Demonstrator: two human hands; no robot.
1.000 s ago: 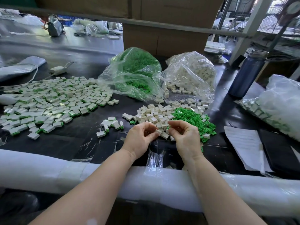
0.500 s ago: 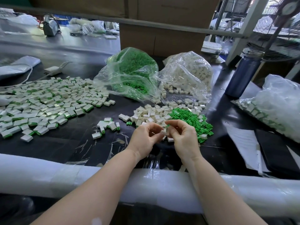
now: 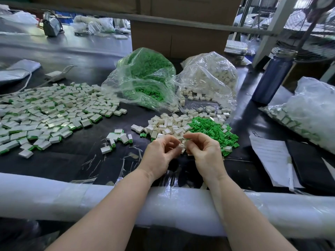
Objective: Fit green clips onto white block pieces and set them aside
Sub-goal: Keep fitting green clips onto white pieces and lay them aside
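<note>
Dark glossy worktable (image 3: 76, 160), cardboard boxes stacked behind, padded white roll (image 3: 54, 196) along the near edge, probably there to cushion the forearms.

Both hands work just above the table in front of the loose stock. Left hand (image 3: 159, 156) has fingers curled, pinching a white block piece (image 3: 181, 146) at the fingertips. Right hand (image 3: 204, 153) is curled too, thumb and forefinger meeting the same piece from the other side. Whether it holds a green clip is hidden by the fingers, cannot tell. Looks like the fitting step is under way.

Layout suits the workflow: loose white blocks (image 3: 166, 125) and loose green clips (image 3: 213, 131) lie right behind the hands, within easy reach. Refill bags sit further back, green clip bag (image 3: 145, 77) beside white block bag (image 3: 208, 77), both mouths open toward the piles. Finished pieces (image 3: 50, 113) spread wide on the left, with a small fresh batch (image 3: 117, 138) nearer the left hand, likely the set-aside spot.

Off to the right: blue bottle (image 3: 272, 78), paper sheet (image 3: 272, 160) and another filled bag (image 3: 308, 109).

Writing: the sheet carries print, too small to read. No brands or labels legible anywhere.
</note>
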